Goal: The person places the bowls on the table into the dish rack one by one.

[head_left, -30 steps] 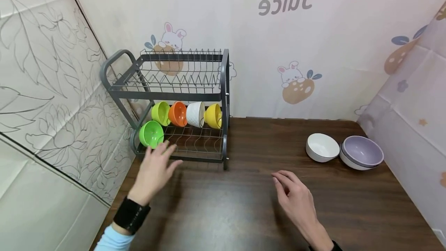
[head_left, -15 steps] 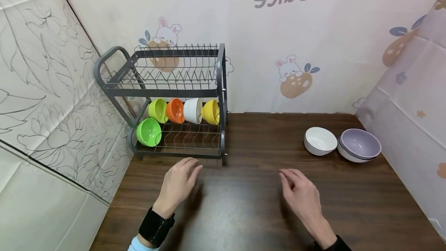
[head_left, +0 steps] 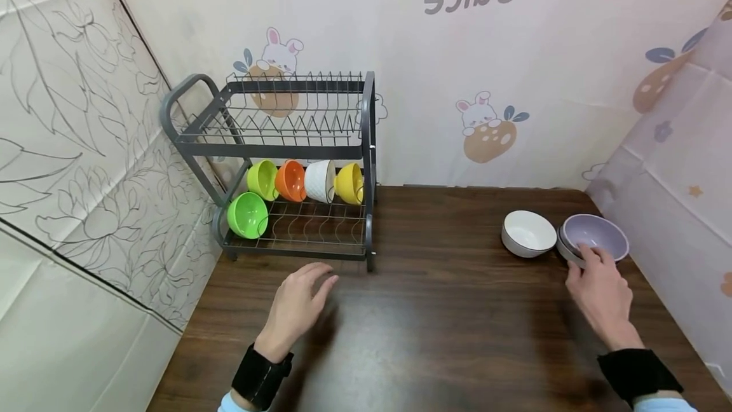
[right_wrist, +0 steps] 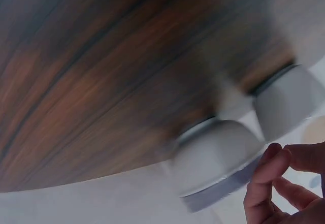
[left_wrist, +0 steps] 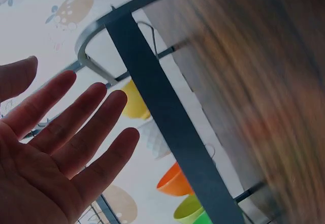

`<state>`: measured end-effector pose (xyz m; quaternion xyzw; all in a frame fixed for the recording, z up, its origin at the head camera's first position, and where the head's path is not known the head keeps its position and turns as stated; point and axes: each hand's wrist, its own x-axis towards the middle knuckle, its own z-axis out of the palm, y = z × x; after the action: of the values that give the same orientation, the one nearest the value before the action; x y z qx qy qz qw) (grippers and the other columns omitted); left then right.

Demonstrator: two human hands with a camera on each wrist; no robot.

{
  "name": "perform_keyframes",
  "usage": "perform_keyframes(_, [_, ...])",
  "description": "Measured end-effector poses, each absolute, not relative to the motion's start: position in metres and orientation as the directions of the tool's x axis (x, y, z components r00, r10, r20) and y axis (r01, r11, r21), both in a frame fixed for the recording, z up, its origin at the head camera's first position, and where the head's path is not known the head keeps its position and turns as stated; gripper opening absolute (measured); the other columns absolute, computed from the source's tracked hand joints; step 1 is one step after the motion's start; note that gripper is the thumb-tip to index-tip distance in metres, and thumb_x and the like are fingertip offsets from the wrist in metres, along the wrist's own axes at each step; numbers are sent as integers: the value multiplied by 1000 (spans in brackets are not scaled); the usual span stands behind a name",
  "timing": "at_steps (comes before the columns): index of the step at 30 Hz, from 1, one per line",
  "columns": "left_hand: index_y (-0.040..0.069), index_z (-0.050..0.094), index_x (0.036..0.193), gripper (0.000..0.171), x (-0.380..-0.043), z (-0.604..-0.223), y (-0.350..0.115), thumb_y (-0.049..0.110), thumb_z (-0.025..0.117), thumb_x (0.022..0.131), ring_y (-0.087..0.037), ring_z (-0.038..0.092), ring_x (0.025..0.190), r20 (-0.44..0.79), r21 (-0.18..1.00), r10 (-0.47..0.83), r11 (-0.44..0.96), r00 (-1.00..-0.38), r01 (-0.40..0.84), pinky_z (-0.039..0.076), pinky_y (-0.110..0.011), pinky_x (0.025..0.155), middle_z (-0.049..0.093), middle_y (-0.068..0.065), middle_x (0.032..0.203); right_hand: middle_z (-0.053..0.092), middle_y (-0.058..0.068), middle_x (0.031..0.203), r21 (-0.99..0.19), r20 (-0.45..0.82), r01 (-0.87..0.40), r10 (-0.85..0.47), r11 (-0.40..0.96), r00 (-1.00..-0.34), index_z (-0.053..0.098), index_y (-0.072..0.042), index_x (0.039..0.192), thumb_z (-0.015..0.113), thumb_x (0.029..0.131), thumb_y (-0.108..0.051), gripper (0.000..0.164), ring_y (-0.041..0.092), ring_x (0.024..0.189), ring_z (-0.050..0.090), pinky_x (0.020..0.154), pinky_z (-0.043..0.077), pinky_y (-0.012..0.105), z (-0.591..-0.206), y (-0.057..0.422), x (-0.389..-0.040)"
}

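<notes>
In the head view my right hand [head_left: 603, 294] is at the near side of a purple bowl [head_left: 597, 234], fingertips overlapping its rim. That bowl sits nested in a white bowl [head_left: 572, 258]; a separate white bowl [head_left: 528, 234] stands just left. The right wrist view has the loosely bent fingers [right_wrist: 274, 165] beside the purple rim [right_wrist: 223, 189], thumb near the index finger. My left hand [head_left: 294, 304] hovers over the table in front of the dish rack [head_left: 297, 253], holding nothing. Its fingers [left_wrist: 84, 142] are spread and relaxed in the left wrist view.
On the rack's lower tier, tilted small bowls stand in a row: lime [head_left: 263, 178], orange [head_left: 290, 181], white [head_left: 319, 181] and yellow [head_left: 349, 184]. A bright green bowl [head_left: 247, 215] leans in front. Patterned walls [head_left: 549, 49] enclose the brown table [head_left: 434, 323].
My left hand has drawn back from the green bowl toward the right, then stayed. My right hand has moved right from mid-table to the purple bowl.
</notes>
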<state>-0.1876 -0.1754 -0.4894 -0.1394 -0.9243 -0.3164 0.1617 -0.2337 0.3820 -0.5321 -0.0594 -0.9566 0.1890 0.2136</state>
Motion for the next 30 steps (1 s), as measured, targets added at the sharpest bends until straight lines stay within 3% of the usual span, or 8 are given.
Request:
perform_keyframes(4, [10,78,116,20,-184,-494,-170,23,74,102,-23,72,110,375,549,180,747,-910,374,59,-46,92,75,-5,116,47,36,137,-381,343,53,194,923,-919,51,5,143,56,102,-9,44,74,90,51,56,38,78,-536,399,-242])
perform_keyframes(13, [14,78,112,14,-177,-503,-159,23,74,101,-18,71,109,337,571,195,736,-921,365,59,-43,90,75,-1,114,55,32,126,-387,317,71,205,919,-926,65,3,126,53,100,-6,30,71,92,54,56,40,73,-543,406,-247])
perform_keyframes(20, [15,79,108,12,-173,-509,-157,23,74,101,-16,72,107,330,581,191,731,-925,358,60,-42,89,76,1,112,57,30,126,-378,314,78,207,922,-926,67,3,125,51,100,-6,31,69,93,55,56,42,70,-541,408,-246])
perform_keyframes(30, [15,80,108,14,-173,-511,-154,25,73,102,-19,71,112,321,579,187,737,-928,349,59,-44,91,74,-2,120,53,27,114,-396,389,72,238,915,-890,70,4,120,51,96,-3,32,63,84,57,56,40,66,-544,408,-248])
